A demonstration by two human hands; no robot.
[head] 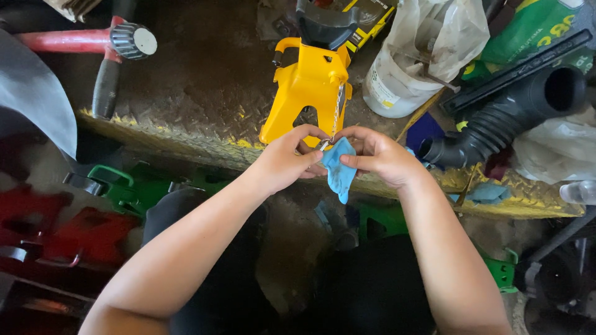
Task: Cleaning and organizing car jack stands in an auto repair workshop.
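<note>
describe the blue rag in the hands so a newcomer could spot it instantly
Start at the yellow jack stand on the diamond-plate step. Its chain hangs down to where the left hand and right hand meet. The blue rag dangles there, the only cloth pinched between fingers.

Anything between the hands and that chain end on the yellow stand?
Nothing visible. Left hand and right hand already meet at the chain end below the yellow jack stand, pinching a blue cloth there.

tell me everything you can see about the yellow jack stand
The yellow painted-metal jack stand stands upright on the worn diamond-plate ledge, legs splayed, with a curved side handle and a dark saddle on top. A thin silver chain hangs down its front to the left hand and right hand, which pinch a blue cloth.
</note>
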